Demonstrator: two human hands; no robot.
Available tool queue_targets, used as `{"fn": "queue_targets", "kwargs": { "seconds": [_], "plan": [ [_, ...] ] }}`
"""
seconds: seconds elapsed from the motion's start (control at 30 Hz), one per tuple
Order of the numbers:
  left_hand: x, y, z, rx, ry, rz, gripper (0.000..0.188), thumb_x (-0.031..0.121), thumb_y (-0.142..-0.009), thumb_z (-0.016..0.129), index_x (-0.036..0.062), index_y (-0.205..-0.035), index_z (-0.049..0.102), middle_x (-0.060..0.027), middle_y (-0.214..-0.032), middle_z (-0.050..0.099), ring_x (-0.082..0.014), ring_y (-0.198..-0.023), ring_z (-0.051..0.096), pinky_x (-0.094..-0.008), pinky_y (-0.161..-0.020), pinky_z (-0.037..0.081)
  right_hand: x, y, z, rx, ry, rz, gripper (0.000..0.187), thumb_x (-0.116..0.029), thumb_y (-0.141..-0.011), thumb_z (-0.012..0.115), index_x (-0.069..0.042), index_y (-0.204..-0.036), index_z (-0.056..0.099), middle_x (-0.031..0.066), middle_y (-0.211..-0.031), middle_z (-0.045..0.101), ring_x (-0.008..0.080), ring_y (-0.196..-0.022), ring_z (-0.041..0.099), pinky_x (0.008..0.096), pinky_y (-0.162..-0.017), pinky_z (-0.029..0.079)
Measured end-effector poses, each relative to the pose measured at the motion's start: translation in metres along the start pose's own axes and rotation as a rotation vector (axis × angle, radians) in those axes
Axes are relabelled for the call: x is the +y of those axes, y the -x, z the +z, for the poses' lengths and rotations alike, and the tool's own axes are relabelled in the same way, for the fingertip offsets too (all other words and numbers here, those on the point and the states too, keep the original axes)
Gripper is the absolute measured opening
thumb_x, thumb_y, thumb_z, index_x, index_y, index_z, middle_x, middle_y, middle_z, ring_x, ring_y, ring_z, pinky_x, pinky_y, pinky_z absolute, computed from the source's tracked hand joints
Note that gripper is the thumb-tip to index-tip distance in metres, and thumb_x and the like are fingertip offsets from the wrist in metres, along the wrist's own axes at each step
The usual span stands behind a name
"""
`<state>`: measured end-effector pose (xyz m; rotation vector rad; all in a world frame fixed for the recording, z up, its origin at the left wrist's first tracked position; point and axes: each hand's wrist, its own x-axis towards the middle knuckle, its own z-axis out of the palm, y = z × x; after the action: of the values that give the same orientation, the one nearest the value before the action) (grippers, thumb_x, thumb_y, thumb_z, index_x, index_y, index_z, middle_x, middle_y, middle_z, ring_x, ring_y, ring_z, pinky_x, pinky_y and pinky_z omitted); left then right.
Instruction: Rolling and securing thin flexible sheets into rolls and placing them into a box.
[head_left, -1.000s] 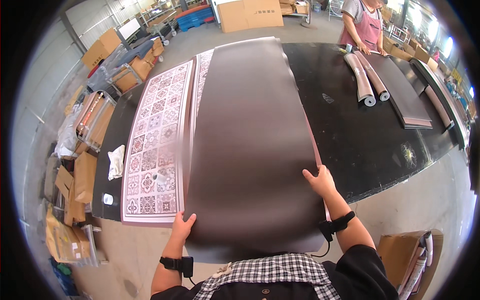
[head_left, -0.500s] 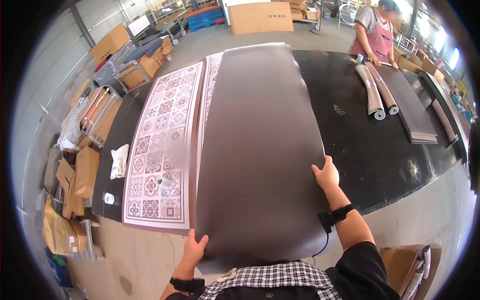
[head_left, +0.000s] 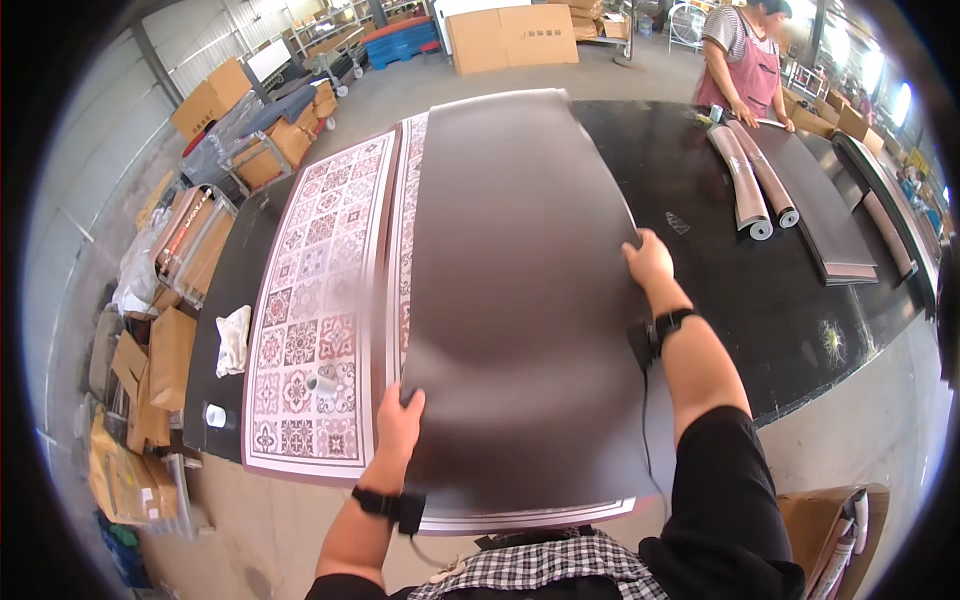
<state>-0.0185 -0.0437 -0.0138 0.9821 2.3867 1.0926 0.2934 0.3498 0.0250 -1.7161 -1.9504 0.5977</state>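
Observation:
A long dark brown mat (head_left: 520, 270), plain side up, stretches away from me over the table. My left hand (head_left: 399, 422) is closed on its left edge near the front. Farther along, my right hand (head_left: 650, 262) grips its right edge. The near end sags and hangs close to my checked apron. A white patterned border of another mat shows below that end and along the left side. Just left lies a tile-patterned mat (head_left: 310, 260) face up, with a small pale roll (head_left: 322, 385) on it.
On the black table (head_left: 680, 170) are a white cloth (head_left: 233, 340), a white cup-like item (head_left: 216, 415), two rolled mats (head_left: 740, 185) and stacked dark mats (head_left: 820, 215). A co-worker (head_left: 745, 65) stands at the far right. Cardboard boxes (head_left: 172, 355) line the left.
Both my hands have moved forward, away from me, along the dark mat's edges. Its near end has shifted forward, and the patterned border below it now shows.

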Motion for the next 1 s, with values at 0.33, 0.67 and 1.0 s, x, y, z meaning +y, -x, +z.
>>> {"fn": "queue_targets", "kwargs": {
  "seconds": [0.33,0.67,1.0],
  "plan": [
    [-0.027,0.063,-0.031,-0.175,0.01,-0.114,0.062,0.037,-0.094,0.067,-0.0029,-0.135,0.046,-0.0266,-0.121,0.065,-0.0413,-0.114,0.062,-0.0456,-0.097,0.048,0.085,0.177,-0.024,-0.183,-0.018,-0.094,0.072,-0.039,-0.09,0.071,0.0,-0.142,0.041,0.0276,-0.127,0.062,0.0414,-0.119,0.06,0.0451,-0.099,0.048],
    [-0.033,0.089,-0.038,-0.144,-0.167,-0.212,0.06,0.043,-0.101,0.054,-0.0002,-0.141,0.044,-0.0294,-0.13,0.059,-0.0478,-0.119,0.056,-0.0501,-0.1,0.045,0.075,0.249,-0.044,-0.097,0.05,0.05,0.056,-0.037,-0.099,0.059,-0.01,-0.143,0.039,0.0226,-0.126,0.064,0.0426,-0.113,0.062,0.0467,-0.092,0.051],
    [-0.054,0.098,-0.041,-0.133,-0.094,-0.153,0.05,0.035,-0.104,0.05,-0.0019,-0.137,0.044,-0.0273,-0.137,0.053,-0.0431,-0.128,0.05,-0.0461,-0.107,0.04,0.088,0.257,-0.044,-0.135,-0.031,0.008,0.058,-0.035,-0.1,0.059,-0.011,-0.148,0.036,0.0241,-0.131,0.062,0.0447,-0.116,0.061,0.0477,-0.096,0.05]
  ]
}}
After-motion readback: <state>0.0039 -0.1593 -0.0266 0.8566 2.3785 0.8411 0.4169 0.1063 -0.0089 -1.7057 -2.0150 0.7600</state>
